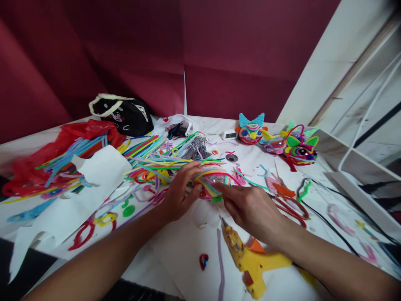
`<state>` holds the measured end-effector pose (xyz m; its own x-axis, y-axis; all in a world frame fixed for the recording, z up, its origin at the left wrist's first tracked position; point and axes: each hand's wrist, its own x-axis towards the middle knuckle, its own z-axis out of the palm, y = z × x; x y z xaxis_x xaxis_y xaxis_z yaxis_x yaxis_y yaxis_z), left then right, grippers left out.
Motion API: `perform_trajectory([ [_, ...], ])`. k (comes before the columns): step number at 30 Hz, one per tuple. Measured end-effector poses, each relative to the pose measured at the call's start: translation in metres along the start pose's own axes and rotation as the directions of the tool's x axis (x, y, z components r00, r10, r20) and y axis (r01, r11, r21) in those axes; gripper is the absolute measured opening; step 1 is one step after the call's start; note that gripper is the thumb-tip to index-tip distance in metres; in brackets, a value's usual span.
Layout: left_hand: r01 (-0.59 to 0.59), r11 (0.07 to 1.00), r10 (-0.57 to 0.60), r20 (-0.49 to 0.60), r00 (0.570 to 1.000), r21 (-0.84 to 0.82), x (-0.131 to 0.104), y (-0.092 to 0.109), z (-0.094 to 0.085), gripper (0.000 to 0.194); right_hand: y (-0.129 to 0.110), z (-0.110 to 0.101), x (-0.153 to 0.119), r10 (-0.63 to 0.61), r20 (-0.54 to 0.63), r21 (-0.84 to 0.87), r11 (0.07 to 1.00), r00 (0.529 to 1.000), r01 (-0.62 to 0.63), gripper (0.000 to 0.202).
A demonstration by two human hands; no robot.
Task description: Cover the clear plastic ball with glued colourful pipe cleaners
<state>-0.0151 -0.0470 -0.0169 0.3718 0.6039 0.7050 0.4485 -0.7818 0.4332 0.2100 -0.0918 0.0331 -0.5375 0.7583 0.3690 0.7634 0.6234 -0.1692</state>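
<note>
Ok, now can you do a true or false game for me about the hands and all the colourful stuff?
1. The left hand and the right hand are both touching the stripy craft piece. True.
2. The glue gun is blue. False: the glue gun is mostly yellow.
3. The black bag has a pale handle. True.
4. The little white clock is right of the blue-eared craft in the picture. False: it is on its left.
5. The torn white paper is left of the glue gun in the picture. True.
</note>
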Motion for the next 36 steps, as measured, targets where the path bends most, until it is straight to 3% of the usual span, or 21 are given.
perform_trajectory([
  [4,-0.066,0.997,0.067,-0.024,0.997,0.037,-0.0007,-0.0009,0.0011,0.031,-0.0013,-0.0002,0.0005,0.001,0.002,-0.013,1.000,1.000,-0.001,0.042],
  [13,-0.101,0.992,0.099,0.033,0.995,0.073,-0.0013,0.0007,-0.0014,0.026,-0.0032,0.0026,0.0028,0.019,0.046,-0.032,0.999,0.999,-0.018,0.044],
  [36,-0.225,0.963,0.210,0.114,0.971,0.151,-0.0019,-0.0042,-0.0036,0.039,-0.0031,0.0000,0.0049,0.060,0.125,-0.025,0.998,0.990,-0.058,0.048],
])
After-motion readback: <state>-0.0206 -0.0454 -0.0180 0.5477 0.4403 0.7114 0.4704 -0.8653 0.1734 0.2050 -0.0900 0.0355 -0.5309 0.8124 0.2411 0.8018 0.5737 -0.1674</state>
